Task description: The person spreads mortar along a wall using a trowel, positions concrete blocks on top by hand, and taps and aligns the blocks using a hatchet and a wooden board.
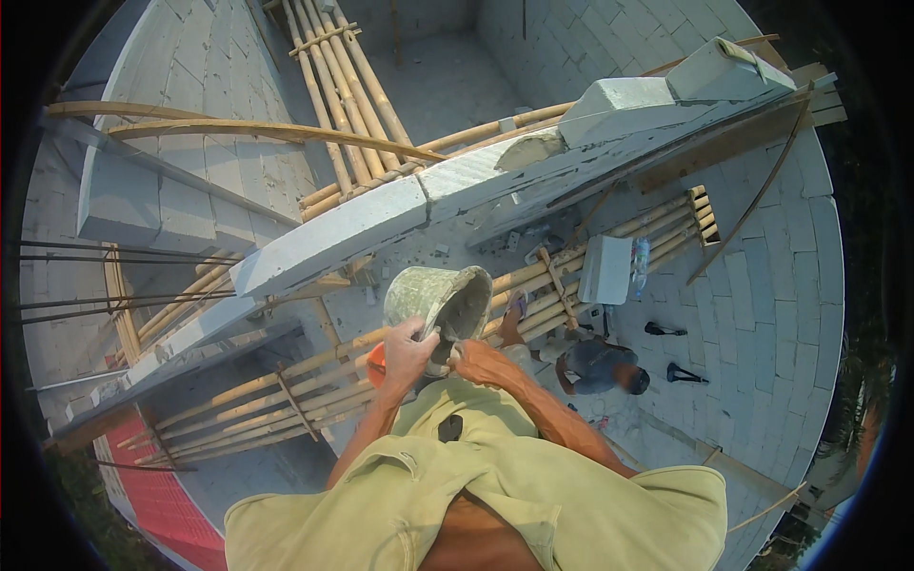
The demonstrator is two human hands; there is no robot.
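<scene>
A mortar-crusted bucket (411, 293) is tilted on its side in front of my waist, its mouth turned to the right. My left hand (407, 352) grips its near side by the rim. At the bucket's mouth, my right hand (481, 364) is closed with the fingers curled; what it holds is hidden in the shadow of the opening. Beside my left wrist shows part of an orange object (377, 364), mostly covered by the hand. Just beyond the bucket runs a wall top of white blocks (343, 233), with a mortar patch (530, 149) on it.
Bamboo scaffold poles (276, 400) cross below me, and more bamboo (347, 86) lies beyond the wall. A person (600, 367) is lower down to the right, near a white block (606, 270) and a plastic bottle (640, 262). Thin rods (114, 252) jut in at left.
</scene>
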